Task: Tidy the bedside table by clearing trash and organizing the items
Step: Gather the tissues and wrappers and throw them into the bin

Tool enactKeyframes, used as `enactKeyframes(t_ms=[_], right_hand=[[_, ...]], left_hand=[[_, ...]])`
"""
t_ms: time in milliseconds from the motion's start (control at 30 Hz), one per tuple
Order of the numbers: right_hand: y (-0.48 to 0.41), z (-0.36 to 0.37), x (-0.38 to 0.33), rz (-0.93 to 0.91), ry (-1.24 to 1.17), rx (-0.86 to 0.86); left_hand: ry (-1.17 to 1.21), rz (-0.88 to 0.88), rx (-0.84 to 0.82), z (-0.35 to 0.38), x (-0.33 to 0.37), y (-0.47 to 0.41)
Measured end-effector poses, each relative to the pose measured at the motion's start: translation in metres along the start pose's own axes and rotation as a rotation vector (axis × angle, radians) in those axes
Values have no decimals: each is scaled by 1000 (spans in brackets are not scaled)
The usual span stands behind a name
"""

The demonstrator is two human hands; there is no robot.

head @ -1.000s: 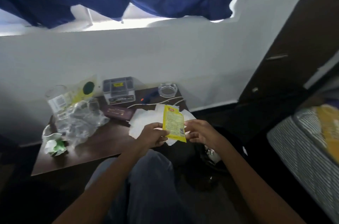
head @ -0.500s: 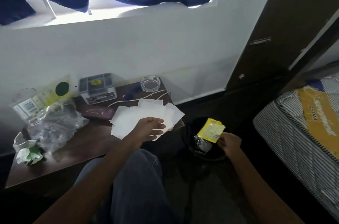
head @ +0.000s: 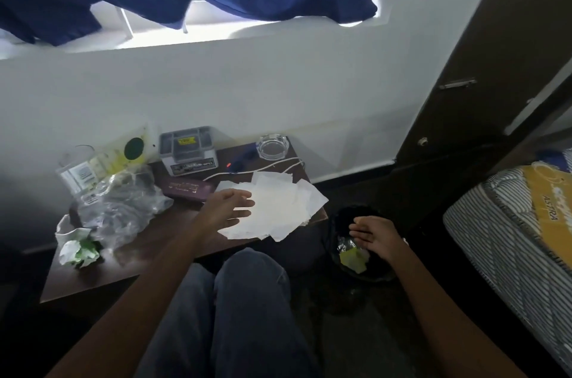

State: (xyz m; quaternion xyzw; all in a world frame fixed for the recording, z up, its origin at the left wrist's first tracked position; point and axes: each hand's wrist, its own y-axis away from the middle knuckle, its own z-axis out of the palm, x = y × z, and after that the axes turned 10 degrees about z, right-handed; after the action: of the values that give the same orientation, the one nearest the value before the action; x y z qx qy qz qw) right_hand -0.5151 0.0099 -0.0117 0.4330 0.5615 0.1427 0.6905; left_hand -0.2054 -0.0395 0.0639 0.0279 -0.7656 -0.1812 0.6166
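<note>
The loose white papers lay fanned over the near right corner of the worktop. The left hand was laid on their left part, its grip wide open with fingers straight and pointing right across the sheets, closing on nothing. The pile spread away from that grip to the right, and its long axis ran roughly from the maroon case at the back left toward the near right corner. There the outer sheets appeared to jut past the edge, pointing at the black bin on the floor just beside the worktop. The right hand hung over the bin's mouth, its grip slack and empty, palm turned inward. A yellow packet lay inside the bin below it. The left hand was therefore the nearer one, already touching the papers, while the right stood apart from their jutting corner, across the gap between worktop and bin. Gathering the sheets would probably mean drawing them together along that diagonal. A crumpled clear bag and a green-and-white wad lay well to the left.
</note>
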Motion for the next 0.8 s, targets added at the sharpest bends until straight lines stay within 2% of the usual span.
enactKeyframes(t_ms=[100, 200, 333, 400, 467, 600, 800], right_hand=[[11, 27, -14, -44, 42, -87], [22, 61, -26, -70, 55, -175], [39, 114, -32, -88, 115, -271], [45, 139, -30, -116, 183, -297], [51, 163, -25, -148, 259, -320], [64, 202, -16, -199, 394, -375], [76, 230, -6, -222, 520, -403]], left_hand=[[-46, 60, 104, -32, -12, 10], [-252, 132, 266, -72, -38, 24], [-465, 237, 650, -129, -84, 42], [-480, 172, 832, -155, -101, 51], [-386, 40, 926, -179, -114, 56], [-338, -108, 875, -217, -158, 49], [-394, -80, 770, -219, -157, 52]])
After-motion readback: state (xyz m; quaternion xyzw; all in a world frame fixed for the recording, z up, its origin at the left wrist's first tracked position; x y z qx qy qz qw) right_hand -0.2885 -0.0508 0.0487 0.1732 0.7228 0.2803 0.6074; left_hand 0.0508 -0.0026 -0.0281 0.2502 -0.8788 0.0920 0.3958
